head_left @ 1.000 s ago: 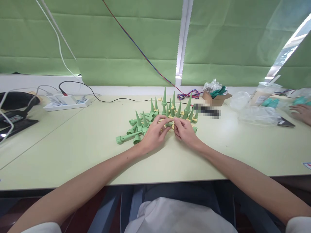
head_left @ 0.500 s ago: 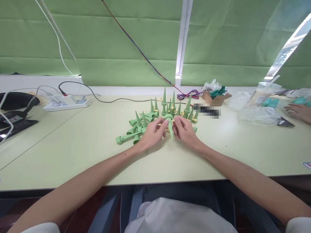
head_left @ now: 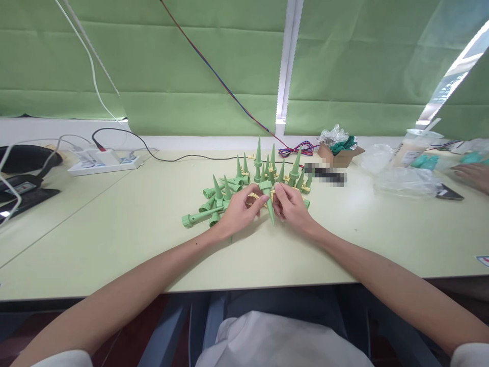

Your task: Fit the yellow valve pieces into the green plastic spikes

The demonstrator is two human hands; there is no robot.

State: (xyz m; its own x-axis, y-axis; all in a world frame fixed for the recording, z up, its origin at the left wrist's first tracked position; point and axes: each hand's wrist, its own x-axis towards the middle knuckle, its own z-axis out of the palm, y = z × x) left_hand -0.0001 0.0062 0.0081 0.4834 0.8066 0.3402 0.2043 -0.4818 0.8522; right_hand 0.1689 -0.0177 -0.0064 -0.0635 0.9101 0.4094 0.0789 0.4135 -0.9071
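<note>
A pile of green cone-shaped plastic spikes (head_left: 244, 188) with small yellow parts covers the middle of the pale table (head_left: 114, 239); some stand upright, others lie flat. My left hand (head_left: 240, 210) and my right hand (head_left: 292, 207) meet just in front of the pile. Between them they pinch one green spike (head_left: 268, 201) at its wide end, its tip pointing down towards me. Both hands have their fingers closed on it.
A white power strip (head_left: 103, 162) with cables sits at the far left, near dark objects (head_left: 23, 178). A small cardboard box (head_left: 340, 152), clear plastic bags (head_left: 405, 178) and a cup (head_left: 414, 145) stand at the right. Another person's hand (head_left: 473, 176) rests at the far right.
A green spike has been lifted out of the pile and turned tip-down between my two hands. The other person's hand at the right has shifted slightly.
</note>
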